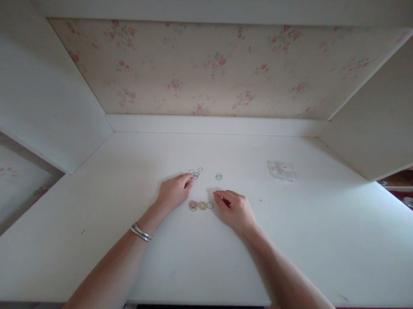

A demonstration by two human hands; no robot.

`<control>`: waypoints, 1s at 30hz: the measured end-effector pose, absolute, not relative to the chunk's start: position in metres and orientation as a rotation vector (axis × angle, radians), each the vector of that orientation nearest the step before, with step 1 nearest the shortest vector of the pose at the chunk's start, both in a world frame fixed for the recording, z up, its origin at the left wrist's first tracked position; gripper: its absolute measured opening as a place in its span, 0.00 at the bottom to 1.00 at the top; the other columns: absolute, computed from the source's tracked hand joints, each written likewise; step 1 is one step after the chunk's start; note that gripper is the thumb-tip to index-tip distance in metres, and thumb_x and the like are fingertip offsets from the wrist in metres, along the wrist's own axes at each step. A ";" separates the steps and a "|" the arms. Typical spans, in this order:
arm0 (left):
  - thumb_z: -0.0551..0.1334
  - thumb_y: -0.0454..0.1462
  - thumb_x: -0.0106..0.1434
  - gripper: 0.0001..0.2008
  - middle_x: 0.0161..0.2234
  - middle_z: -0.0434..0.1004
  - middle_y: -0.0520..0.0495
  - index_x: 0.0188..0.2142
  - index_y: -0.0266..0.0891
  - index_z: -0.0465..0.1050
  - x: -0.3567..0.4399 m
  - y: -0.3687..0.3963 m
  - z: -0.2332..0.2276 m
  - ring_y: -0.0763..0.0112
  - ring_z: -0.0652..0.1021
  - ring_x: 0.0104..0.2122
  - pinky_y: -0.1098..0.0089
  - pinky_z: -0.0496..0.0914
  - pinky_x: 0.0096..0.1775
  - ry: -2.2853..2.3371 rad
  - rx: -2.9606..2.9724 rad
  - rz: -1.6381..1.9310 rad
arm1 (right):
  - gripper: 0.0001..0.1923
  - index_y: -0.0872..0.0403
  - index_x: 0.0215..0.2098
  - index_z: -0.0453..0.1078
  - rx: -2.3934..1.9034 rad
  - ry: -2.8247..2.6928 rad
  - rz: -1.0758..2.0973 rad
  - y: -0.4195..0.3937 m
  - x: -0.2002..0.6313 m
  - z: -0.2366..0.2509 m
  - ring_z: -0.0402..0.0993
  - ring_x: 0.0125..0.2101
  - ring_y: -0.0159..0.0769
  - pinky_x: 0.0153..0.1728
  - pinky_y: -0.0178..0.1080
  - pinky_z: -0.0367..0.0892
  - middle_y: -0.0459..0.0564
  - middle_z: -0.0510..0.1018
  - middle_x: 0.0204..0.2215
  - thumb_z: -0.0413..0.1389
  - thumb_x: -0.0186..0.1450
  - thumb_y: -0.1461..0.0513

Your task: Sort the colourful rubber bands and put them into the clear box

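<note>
From the head camera I see both forearms reaching forward over the white desk (pixel 119 242), palms down. My left hand (pixel 173 192) lies flat-ish with its fingers drawn together, the fingertips (pixel 188 180) touching a small cluster of clear rings (pixel 195 173) just ahead of it; I cannot tell whether it pinches 1 of them. A metal bangle (pixel 141 232) sits on that wrist. My right hand (pixel 234 209) rests knuckles up, fingers curled loosely inward, tips pointing toward the left hand; nothing shows inside the grip, and I cannot tell if it holds anything. Between the 2 hands, just beside the right fingertips, 3 rings lie in a row: a pink ring (pixel 193 205), a yellow ring (pixel 202 205) and a clear ring (pixel 210 205). A green ring (pixel 219 176) lies alone ahead of the right hand. Farther off to the right of that hand lies a small clear plastic bag (pixel 281 170), flat; its contents are too faint to make out.
</note>
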State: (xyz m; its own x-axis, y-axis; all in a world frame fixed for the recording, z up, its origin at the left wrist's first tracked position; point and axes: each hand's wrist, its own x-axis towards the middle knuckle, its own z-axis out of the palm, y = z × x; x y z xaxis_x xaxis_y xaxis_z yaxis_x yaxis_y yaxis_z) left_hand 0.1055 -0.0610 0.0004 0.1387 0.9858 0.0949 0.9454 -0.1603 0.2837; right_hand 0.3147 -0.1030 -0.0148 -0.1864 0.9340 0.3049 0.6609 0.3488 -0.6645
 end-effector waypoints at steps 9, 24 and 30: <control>0.52 0.43 0.67 0.12 0.44 0.78 0.54 0.42 0.49 0.73 0.105 -0.057 0.000 0.70 0.76 0.43 0.72 0.66 0.42 1.825 2.251 0.391 | 0.11 0.49 0.38 0.76 -1.357 -1.896 0.534 -0.101 0.316 -0.016 0.74 0.31 0.32 0.33 0.34 0.66 0.47 0.80 0.33 0.50 0.65 0.61; 0.49 0.39 0.69 0.11 0.42 0.76 0.48 0.41 0.43 0.69 0.105 -0.070 0.004 0.69 0.76 0.40 0.70 0.65 0.39 1.718 2.354 0.327 | 0.13 0.49 0.39 0.76 -1.336 -1.878 0.555 -0.101 0.319 -0.015 0.74 0.32 0.33 0.33 0.34 0.67 0.48 0.80 0.33 0.49 0.66 0.59; 0.49 0.39 0.69 0.11 0.38 0.72 0.48 0.37 0.40 0.68 0.111 -0.078 0.006 0.70 0.74 0.38 0.71 0.66 0.40 1.536 2.338 0.564 | 0.12 0.49 0.39 0.76 -1.327 -1.881 0.564 -0.100 0.320 -0.014 0.74 0.32 0.32 0.33 0.33 0.66 0.48 0.80 0.33 0.49 0.66 0.60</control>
State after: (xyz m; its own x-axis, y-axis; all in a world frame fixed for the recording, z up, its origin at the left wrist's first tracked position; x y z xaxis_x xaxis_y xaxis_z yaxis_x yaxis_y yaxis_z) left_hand 0.1107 -0.0782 0.0058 0.3561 0.9198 0.1645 0.8078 -0.3915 0.4406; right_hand 0.3195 -0.1003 -0.0143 -0.1788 0.9287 0.3249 0.5968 0.3649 -0.7146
